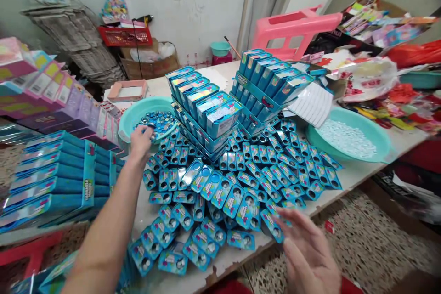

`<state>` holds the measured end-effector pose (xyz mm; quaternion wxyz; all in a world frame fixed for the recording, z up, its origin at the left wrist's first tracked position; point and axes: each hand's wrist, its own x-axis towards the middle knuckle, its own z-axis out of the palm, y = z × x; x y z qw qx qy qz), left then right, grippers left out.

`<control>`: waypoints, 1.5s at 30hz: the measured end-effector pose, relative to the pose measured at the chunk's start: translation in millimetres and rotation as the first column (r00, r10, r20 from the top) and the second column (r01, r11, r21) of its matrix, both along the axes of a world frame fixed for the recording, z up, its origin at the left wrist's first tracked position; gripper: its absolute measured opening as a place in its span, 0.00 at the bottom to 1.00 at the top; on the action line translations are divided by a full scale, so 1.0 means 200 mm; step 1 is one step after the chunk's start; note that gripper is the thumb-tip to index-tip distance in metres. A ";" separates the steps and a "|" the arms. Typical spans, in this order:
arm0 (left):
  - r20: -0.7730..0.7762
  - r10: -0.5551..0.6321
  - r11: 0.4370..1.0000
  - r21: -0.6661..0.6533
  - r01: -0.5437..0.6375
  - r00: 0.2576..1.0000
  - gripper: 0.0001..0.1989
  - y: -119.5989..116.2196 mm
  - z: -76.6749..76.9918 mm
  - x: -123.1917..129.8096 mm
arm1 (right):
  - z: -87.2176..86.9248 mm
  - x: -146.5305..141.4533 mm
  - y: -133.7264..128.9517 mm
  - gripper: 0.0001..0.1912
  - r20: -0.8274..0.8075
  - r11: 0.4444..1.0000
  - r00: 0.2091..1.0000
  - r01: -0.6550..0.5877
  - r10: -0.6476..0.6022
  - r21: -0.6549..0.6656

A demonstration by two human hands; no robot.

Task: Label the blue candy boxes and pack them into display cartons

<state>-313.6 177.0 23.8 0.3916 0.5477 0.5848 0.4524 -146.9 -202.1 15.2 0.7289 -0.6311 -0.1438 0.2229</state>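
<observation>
My left hand is at the near rim of a turquoise basin of small shiny round pieces. Its fingers are bunched near a dark piece, and I cannot make out clearly what they hold. My right hand is over the table's front edge at the lower right, thumb and fingers apart, beside the nearest blue packs. Many small blue packs with round windows cover the table between the hands, some lined up in overlapping rows. Behind them, blue display boxes stand stacked, with a second stack to the right.
A turquoise basin of white pieces stands at the right. Blue cartons and pink and purple boxes fill the left. A pink stool and colourful bags are behind at the right. The table's chipped edge runs in front.
</observation>
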 end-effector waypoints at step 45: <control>-0.778 -0.627 0.777 -0.619 0.113 0.042 0.18 -0.88 0.15 0.69 | 0.08 0.70 0.26 0.09 -0.890 0.826 0.259 -0.530 0.374 0.193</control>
